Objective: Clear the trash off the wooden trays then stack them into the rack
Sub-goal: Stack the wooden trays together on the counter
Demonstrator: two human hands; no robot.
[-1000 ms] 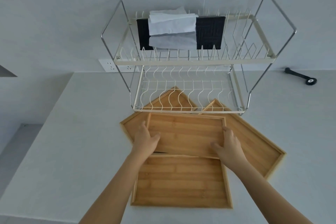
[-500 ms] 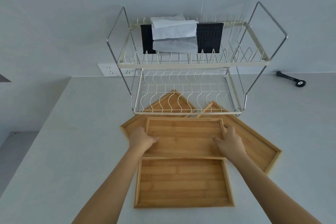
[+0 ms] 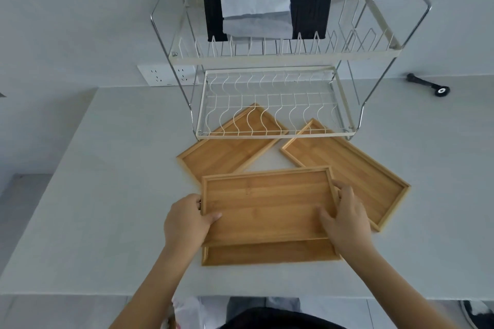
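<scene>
I hold a wooden tray [image 3: 264, 201] by its two short sides, lifted and tilted over a second tray [image 3: 267, 254] lying flat near the table's front edge. My left hand [image 3: 187, 219] grips its left edge, thumb on the inside. My right hand [image 3: 344, 215] grips its right edge the same way. Two more wooden trays lie at angles behind: one on the left [image 3: 227, 149], partly under the rack, and one on the right [image 3: 358, 168]. The two-tier wire rack [image 3: 272, 136] stands at the back. No trash shows on any tray.
A black cloth [image 3: 311, 14] and white paper [image 3: 256, 10] rest on the rack's upper tier. A wall socket [image 3: 160, 76] sits left of the rack. A small black tool [image 3: 427, 85] lies at the back right. A white bag [image 3: 187, 312] shows below the table's front edge.
Both hands have pulled the held tray toward me and raised it, so it now covers most of the near tray. The two angled trays have not moved.
</scene>
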